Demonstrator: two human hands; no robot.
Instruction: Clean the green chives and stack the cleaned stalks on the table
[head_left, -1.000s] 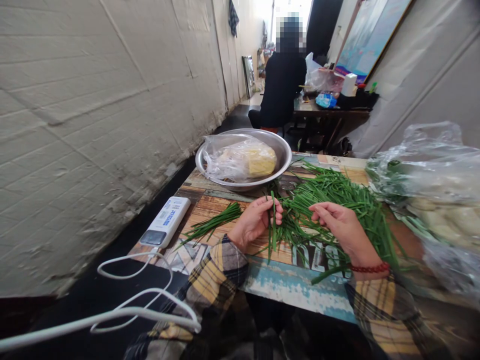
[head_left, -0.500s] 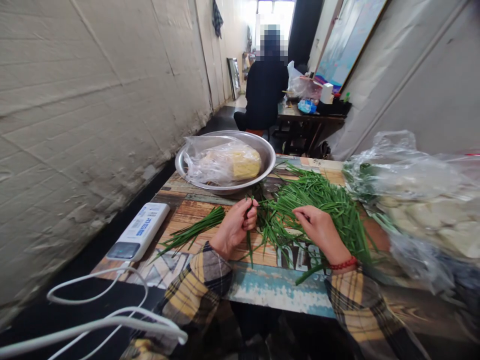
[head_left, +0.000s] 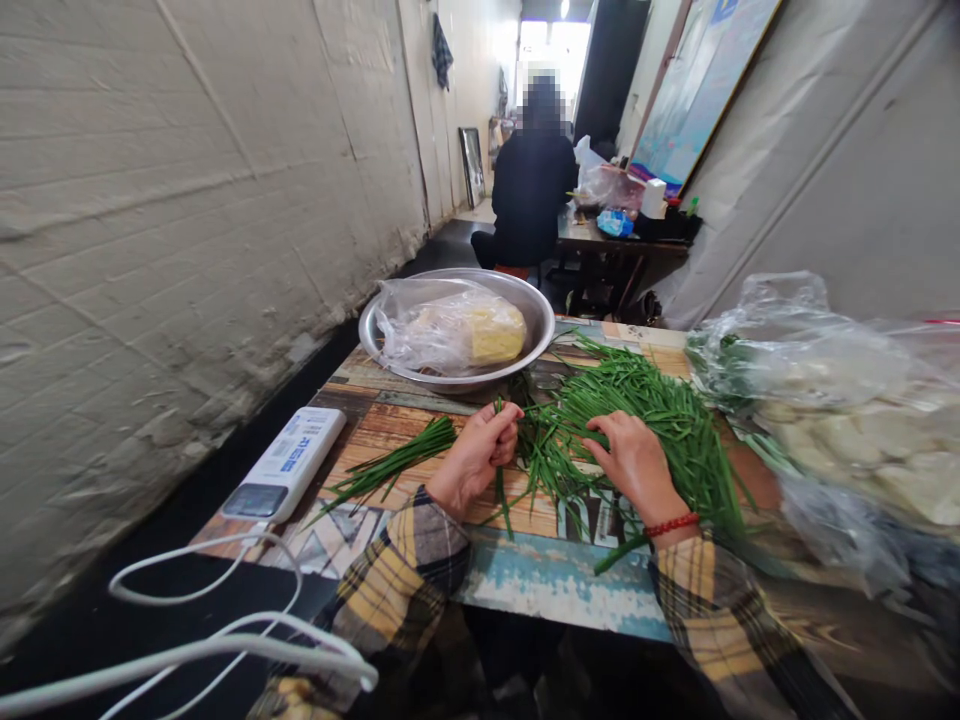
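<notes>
My left hand [head_left: 480, 455] is closed around a few chives [head_left: 502, 495], whose green ends stick out above and below the fist. Just over the large loose pile of chives [head_left: 630, 390], my right hand [head_left: 634, 460] has its thumb and forefinger parted, with green blades showing in the gap behind them. A red bead bracelet circles that wrist. To the left of my left hand lies a neat small bundle of chives [head_left: 401, 455] on the patterned wooden table [head_left: 562, 585].
A metal basin [head_left: 544, 335] with a plastic-wrapped yellowish lump stands behind my hands. At left lies a white power bank [head_left: 289, 465] with a cable [head_left: 195, 600]. Clear plastic bags [head_left: 840, 400] of pale pieces fill the right side. A person [head_left: 532, 195] sits farther back.
My right hand's thumb and forefinger have moved from a pinch to apart. My left hand still grips the few chives, turned slightly. The view has shifted a little.
</notes>
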